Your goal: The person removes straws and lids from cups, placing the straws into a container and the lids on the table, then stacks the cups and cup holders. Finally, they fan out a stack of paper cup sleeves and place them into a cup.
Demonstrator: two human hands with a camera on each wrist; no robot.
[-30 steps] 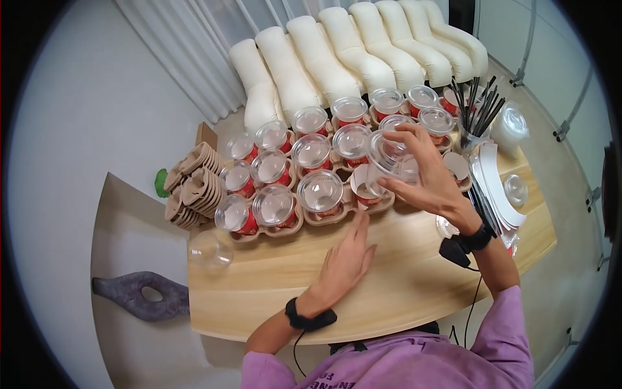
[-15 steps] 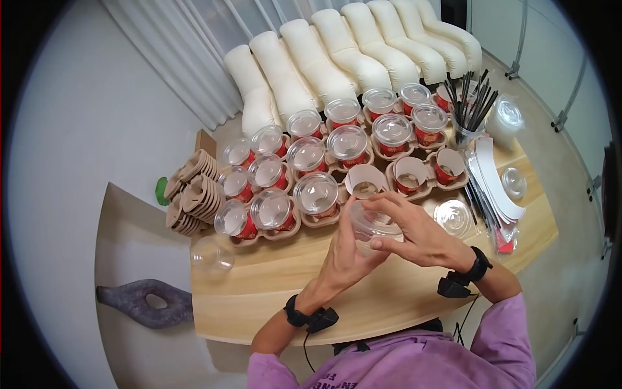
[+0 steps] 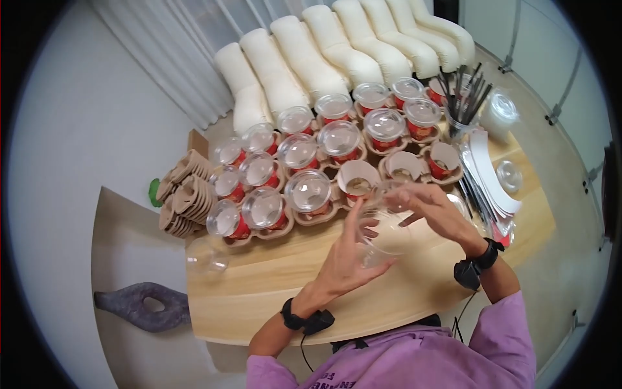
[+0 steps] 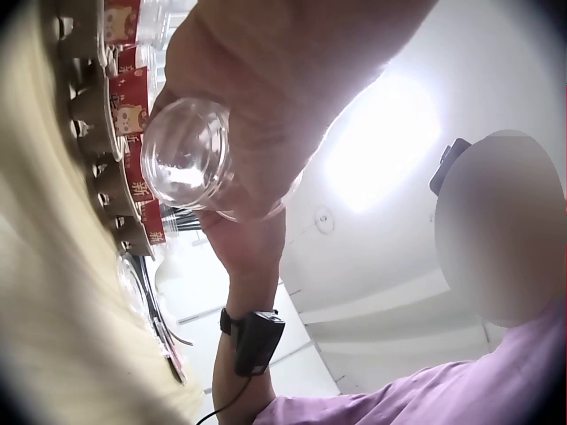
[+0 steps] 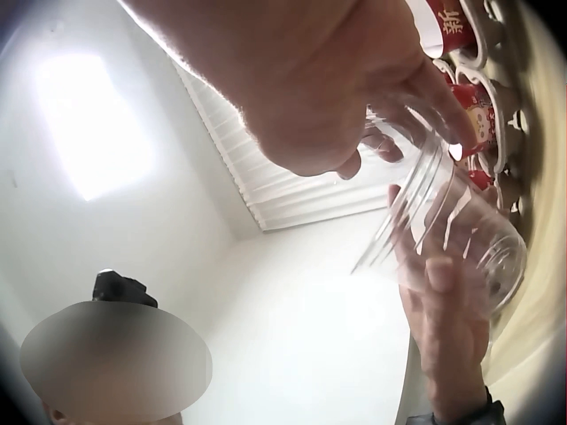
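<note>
My left hand (image 3: 343, 259) holds a clear plastic cup (image 5: 474, 239) low over the near table, its thumb and fingers around the wall. Several rims show close together at the cup's mouth. My right hand (image 3: 437, 211) is at that mouth, with curled fingertips gripping a clear round plastic piece (image 5: 423, 113). Just beyond the hands stand red paper cups (image 3: 444, 162) in brown pulp carriers (image 3: 334, 217). Of the nearer ones, 3 show open tops, while many others carry clear plastic covers (image 3: 308, 190).
Stacked pulp carriers (image 3: 188, 194) stand at the left, near a clear cup (image 3: 207, 255) on the table (image 3: 278, 285). On the right are black straws (image 3: 463, 100), curved white sheets (image 3: 492, 175), a clear lid (image 3: 510, 176) and a bagged stack of clear plastic (image 3: 499, 113).
My right hand has brought the clear plastic down from over the carriers to my left hand, which now grips the cup. Since half a second ago, the right hand has shifted slightly up and right.
</note>
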